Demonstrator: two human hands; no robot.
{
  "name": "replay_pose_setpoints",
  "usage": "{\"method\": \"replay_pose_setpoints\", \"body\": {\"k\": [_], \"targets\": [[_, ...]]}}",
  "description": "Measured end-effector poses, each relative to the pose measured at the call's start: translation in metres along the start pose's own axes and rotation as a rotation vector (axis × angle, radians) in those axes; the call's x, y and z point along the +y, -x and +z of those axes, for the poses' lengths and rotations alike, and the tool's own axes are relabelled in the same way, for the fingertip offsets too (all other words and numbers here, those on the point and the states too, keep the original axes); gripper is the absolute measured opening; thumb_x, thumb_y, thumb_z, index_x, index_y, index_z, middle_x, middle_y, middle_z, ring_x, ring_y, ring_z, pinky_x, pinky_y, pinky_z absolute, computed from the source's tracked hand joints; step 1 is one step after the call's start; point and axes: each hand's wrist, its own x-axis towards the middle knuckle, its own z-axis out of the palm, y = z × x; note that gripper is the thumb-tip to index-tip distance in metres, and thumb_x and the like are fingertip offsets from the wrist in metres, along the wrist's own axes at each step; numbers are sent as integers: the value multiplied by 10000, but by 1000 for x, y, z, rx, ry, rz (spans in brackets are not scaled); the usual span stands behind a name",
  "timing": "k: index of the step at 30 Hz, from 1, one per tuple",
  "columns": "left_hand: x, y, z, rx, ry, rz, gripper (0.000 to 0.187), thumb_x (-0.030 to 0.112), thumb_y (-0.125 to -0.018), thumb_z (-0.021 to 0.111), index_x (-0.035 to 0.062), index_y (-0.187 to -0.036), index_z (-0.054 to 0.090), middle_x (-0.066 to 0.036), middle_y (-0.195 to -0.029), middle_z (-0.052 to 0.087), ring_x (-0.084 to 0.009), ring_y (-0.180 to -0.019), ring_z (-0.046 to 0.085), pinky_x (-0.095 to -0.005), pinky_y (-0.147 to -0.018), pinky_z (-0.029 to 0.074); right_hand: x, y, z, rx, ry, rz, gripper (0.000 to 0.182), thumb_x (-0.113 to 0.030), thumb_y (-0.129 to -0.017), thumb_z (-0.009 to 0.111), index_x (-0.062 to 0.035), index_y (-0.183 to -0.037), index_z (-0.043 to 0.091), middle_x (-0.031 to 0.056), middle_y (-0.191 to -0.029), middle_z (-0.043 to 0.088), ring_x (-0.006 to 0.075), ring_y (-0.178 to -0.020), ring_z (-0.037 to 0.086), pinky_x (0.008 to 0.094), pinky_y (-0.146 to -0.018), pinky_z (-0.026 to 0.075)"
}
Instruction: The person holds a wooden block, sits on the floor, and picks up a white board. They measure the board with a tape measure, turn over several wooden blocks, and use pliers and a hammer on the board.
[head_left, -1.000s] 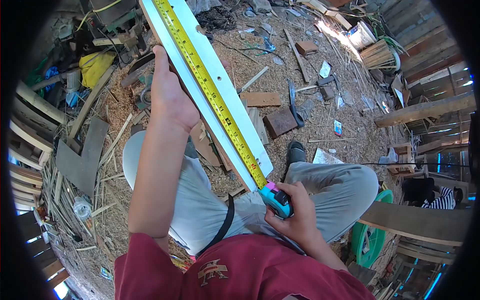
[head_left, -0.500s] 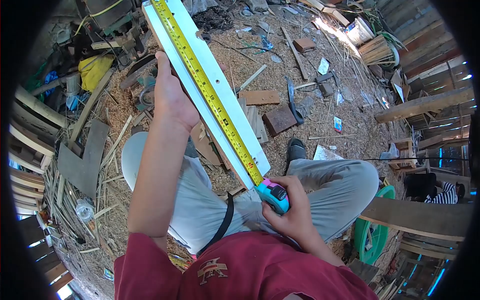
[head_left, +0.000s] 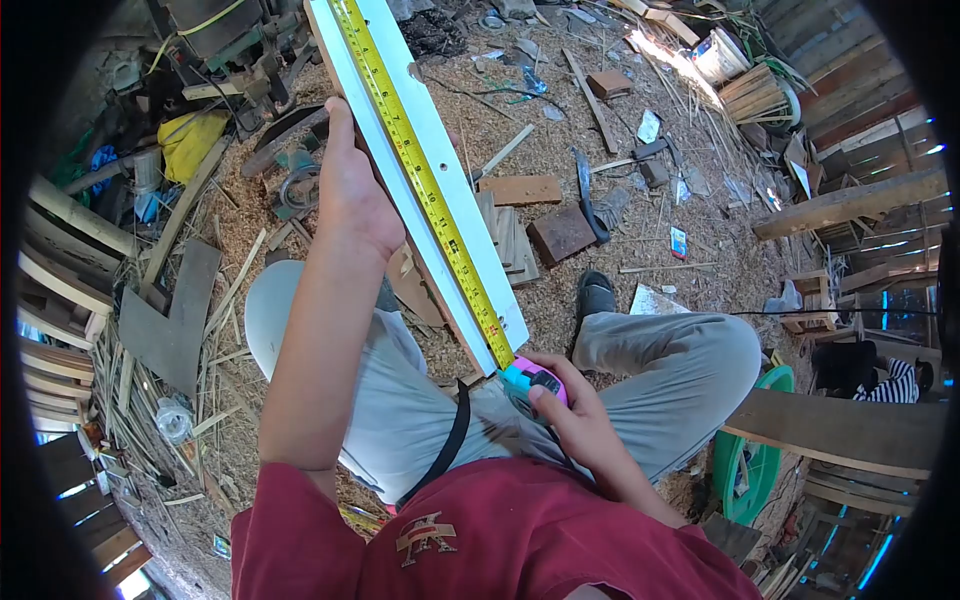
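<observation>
A long white board [head_left: 462, 205] with several small holes slants up and away in front of me. My left hand [head_left: 358, 200] supports it from the left side, closed around its edge, with the fingers hidden beneath. Along the board's face runs the yellow blade [head_left: 428, 190] of a tape measure, its numbers facing up. The blade's far end is cut off by the top of the view. At the near end of the board, my right hand [head_left: 578, 408] grips the teal and pink tape measure case [head_left: 537, 382], thumb on top.
Sawdust and wood scraps cover the ground. Ahead lie a dark wood block [head_left: 562, 237], a hammer [head_left: 652, 165] and a curved dark tool [head_left: 588, 195]. A plank [head_left: 840, 432] and a green round tub [head_left: 765, 465] are at right. A yellow bag [head_left: 190, 145] lies at left.
The board has shifted slightly right and toward me. The tape case has turned in my right hand and moved a little up and left, showing more pink and the thumb.
</observation>
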Motion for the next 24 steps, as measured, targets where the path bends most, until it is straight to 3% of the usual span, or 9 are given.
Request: {"method": "replay_pose_setpoints", "body": {"k": [4, 7, 10, 13, 16, 24], "targets": [[-3, 2, 3, 16, 12, -13, 769, 657, -1084, 251, 37, -1460, 508, -241, -1219, 674, -431, -1083, 698, -573, -890, 596, 16, -9, -5, -34, -285, 85, 472, -301, -1062, 531, 6, -1420, 521, 89, -1252, 626, 158, -1112, 602, 299, -1000, 456], [-8, 1, 0, -25, 25, -19, 771, 660, -1083, 250, 39, -1462, 505, -242, -1233, 669, -439, -1084, 693, -577, -904, 590, 23, -11, 0, -52, -448, 136, 485, -303, -1068, 537, 21, -1429, 514, 102, -1242, 633, 165, -1125, 608, 319, -978, 487], [-8, 4, 4, -16, 15, -42, 777, 660, -1083, 244, 33, -1462, 501, -244, -1250, 661, -448, -1087, 686, -584, -920, 582, 17, -10, 1, -124, -423, 185, 521, -329, -1059, 558, 29, -1435, 512, 103, -1198, 649, 172, -1073, 631, 339, -927, 526], [-7, 4, 6, -33, 17, -48, 781, 659, -1083, 235, 27, -1457, 501, -242, -1260, 656, -452, -1089, 683, -590, -931, 574, 34, -14, -1, -150, -278, 97, 560, -362, -1039, 578, 23, -1441, 514, 104, -1152, 660, 175, -997, 650, 343, -859, 551], [-7, 1, 3, -71, 33, -83, 791, 665, -1081, 226, 23, -1447, 509, -243, -1246, 660, -449, -1082, 685, -588, -930, 575, 39, -13, -1, -121, -448, 151, 586, -399, -1014, 586, 23, -1418, 532, 106, -1129, 662, 177, -942, 655, 336, -836, 555], [-9, -4, -3, -142, 55, -91, 803, 679, -1072, 239, 20, -1432, 523, -229, -1209, 675, -428, -1045, 700, -574, -915, 580, 57, -13, -2, -151, -402, 40, 677, -399, -933, 617, 10, -1452, 472, 153, -1235, 670, 192, -1026, 663, 329, -832, 556]]}}
